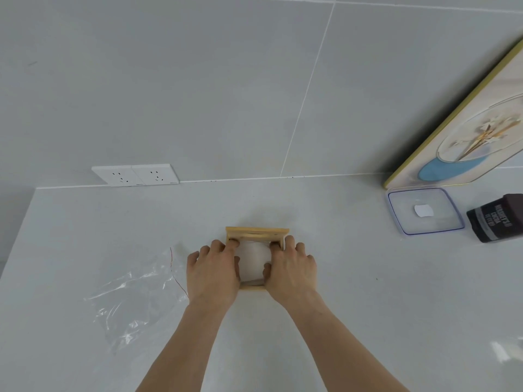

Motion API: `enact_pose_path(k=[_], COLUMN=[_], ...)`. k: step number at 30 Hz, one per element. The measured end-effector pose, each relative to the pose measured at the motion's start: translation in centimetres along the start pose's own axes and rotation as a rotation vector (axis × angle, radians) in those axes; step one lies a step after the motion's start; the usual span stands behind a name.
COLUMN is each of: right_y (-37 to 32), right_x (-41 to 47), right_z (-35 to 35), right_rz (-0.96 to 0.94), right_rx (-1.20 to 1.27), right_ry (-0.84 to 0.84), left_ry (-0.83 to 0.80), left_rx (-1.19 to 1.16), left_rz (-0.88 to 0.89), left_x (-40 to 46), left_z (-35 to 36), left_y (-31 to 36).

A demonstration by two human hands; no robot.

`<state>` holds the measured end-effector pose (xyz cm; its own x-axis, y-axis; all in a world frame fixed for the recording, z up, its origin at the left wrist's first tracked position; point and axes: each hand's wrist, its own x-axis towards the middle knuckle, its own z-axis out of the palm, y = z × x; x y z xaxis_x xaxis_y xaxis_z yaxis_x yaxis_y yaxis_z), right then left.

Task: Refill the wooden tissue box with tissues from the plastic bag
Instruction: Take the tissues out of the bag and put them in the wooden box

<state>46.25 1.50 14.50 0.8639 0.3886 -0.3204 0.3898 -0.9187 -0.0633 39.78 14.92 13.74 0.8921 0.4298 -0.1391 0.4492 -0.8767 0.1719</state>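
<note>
On a pale desk [353,306] below a tiled wall with twin sockets [135,174], a person presses a white wad of tissues [252,258] into a wooden box [257,232]. At far left the plastic bag [133,295] lies flat and apparently empty, a red thread along its edge, just beside the left hand [212,271]. That hand rests on the box's left side, fingers spread and curled, fingertips dipping inside the opening at the far corner; it grips nothing outright, pushing more than holding. The box sits at desk centre, between both hands, its open face up and tissues showing white inside. The right hand [291,268] mirrors the left on the right wall, thumb hooked over the near inside edge against the tissues, loosely curled. Well apart at right stand a clear lidded container [424,210], a dark jar [498,217] and a framed picture [464,131] leaning on the wall.

The risk, judged from here: uneven pressing could crumple or jam the stack, leaving it bulging above the rim so any lid will not seat. Hard pushing might also slide the light box across the smooth desk.
</note>
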Motion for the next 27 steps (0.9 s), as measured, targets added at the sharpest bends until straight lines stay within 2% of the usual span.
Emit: enact_pose_path(k=[5, 10, 15, 19, 25, 27], right_y=[0.0, 0.5, 2.0, 2.4, 2.4, 2.6], right_x=[0.1, -0.8, -2.1, -2.0, -2.1, -2.0], right_z=[-0.3, -0.6, 0.3, 1.3, 0.9, 0.6], right_rz=[-0.008, -0.042, -0.085, -0.001, 0.176, 0.207], right_rx=[-0.017, 0.048, 0.231, 0.579, 0.945, 1.017], right_ry=[0.019, 0.153, 0.265, 0.224, 0.165, 0.127], left_ry=[-0.094, -0.163, 0.023, 0.096, -0.183, -0.215], left_rx=[0.056, 0.047, 0.047, 0.058, -0.139, -0.146], left_rz=[0.015, 0.000, 0.029, 0.159, 0.321, 0.336], left_x=[0.2, 0.4, -0.6, -0.8, 0.3, 1.1], left_z=[-0.4, -0.4, -1.2, -1.4, -1.3, -1.2], left_y=[0.1, 0.1, 0.4, 1.7, 3.3, 3.5])
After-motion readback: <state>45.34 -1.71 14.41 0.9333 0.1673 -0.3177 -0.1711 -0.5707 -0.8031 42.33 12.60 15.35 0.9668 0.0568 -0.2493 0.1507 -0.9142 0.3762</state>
